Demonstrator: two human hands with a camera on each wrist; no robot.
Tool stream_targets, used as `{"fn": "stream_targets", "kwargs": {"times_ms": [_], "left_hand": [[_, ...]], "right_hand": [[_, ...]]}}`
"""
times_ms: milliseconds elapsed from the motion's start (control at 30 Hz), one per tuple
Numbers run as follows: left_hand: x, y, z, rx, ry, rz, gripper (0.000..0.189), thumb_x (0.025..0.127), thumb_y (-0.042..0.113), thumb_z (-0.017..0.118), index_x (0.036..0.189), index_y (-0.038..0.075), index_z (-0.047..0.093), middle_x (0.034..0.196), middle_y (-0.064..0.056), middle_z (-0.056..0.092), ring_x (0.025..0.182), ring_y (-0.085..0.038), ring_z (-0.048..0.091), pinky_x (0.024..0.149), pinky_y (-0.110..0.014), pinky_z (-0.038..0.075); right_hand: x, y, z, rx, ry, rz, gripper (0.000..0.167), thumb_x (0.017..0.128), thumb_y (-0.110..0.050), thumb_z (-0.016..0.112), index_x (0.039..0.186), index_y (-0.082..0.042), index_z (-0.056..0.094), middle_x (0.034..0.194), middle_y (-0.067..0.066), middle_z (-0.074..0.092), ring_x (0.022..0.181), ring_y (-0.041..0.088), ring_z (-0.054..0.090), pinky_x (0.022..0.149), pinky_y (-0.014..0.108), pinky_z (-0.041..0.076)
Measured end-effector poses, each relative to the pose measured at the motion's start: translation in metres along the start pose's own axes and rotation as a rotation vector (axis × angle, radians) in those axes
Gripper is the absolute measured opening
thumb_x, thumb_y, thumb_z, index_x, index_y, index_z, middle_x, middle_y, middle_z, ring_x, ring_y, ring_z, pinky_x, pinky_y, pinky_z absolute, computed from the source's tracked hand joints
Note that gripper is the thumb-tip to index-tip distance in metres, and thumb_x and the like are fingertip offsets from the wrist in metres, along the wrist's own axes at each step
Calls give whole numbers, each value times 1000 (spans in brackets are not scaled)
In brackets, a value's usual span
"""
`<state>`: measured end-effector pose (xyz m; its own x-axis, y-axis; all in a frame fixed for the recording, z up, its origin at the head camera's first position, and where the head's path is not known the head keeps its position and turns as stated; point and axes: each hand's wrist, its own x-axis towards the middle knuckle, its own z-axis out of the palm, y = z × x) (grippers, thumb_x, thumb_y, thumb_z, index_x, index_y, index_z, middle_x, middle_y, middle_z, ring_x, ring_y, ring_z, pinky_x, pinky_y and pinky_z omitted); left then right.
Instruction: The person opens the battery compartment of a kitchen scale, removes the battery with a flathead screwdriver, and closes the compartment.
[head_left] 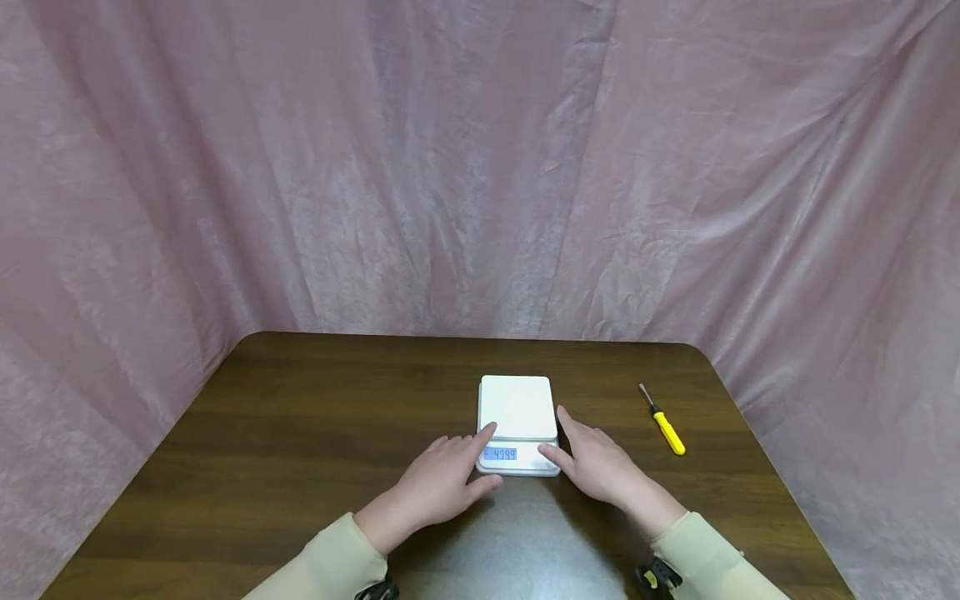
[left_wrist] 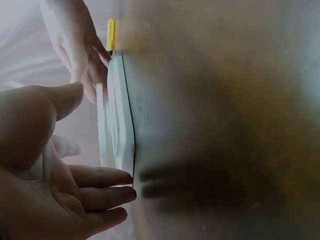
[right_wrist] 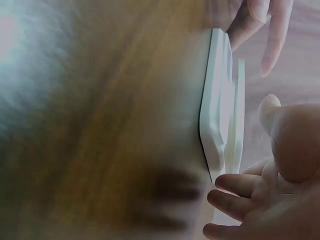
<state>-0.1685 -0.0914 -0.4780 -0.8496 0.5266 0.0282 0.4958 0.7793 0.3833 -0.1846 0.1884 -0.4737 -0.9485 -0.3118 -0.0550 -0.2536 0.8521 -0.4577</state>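
Observation:
A white digital kitchen scale (head_left: 516, 404) lies flat on the table, its small blue display (head_left: 499, 454) lit with digits. My left hand (head_left: 441, 482) is at the scale's left side, index finger over the corner of the weighing plate and thumb near the front edge. At the right side is my right hand (head_left: 602, 468), with its thumb over the front panel and its index finger along the edge. In the wrist views, the fingers of the left hand (left_wrist: 45, 165) and of the right hand (right_wrist: 270, 185) extend beside the scale's low body, gripping nothing.
A screwdriver (head_left: 667, 427) with a yellow handle lies on the dark wooden table (head_left: 337, 400), right of the scale. Pink curtains (head_left: 480, 167) hang behind the table and along its sides.

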Motion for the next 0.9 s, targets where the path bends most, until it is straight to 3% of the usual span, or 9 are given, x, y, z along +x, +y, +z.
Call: {"fn": "stream_targets", "kwargs": {"times_ms": [400,600,900], "left_hand": [[40,-21,-13,-108,25,-112,80,112,46,66,174,8,34,166,-17,53,148,-37,56,122,-60,42],[55,-28,-11,-117,37,-173,80,113,49,63,174,7,32,165,-16,54,144,-43,59,117,-62,47],[66,-34,-7,-108,26,-206,80,113,51,60,174,7,32,158,-18,60,140,-42,62,116,-61,47]], "right_hand": [[30,8,-6,-14,0,41,85,115,-50,56,168,12,31,165,34,45,149,52,49,122,64,39],[39,9,-6,0,-6,57,86,115,-53,55,169,10,30,166,34,43,151,51,47,122,64,38],[47,8,-6,21,-13,77,86,116,-53,53,169,10,29,168,33,41,153,49,45,124,62,37]]}}
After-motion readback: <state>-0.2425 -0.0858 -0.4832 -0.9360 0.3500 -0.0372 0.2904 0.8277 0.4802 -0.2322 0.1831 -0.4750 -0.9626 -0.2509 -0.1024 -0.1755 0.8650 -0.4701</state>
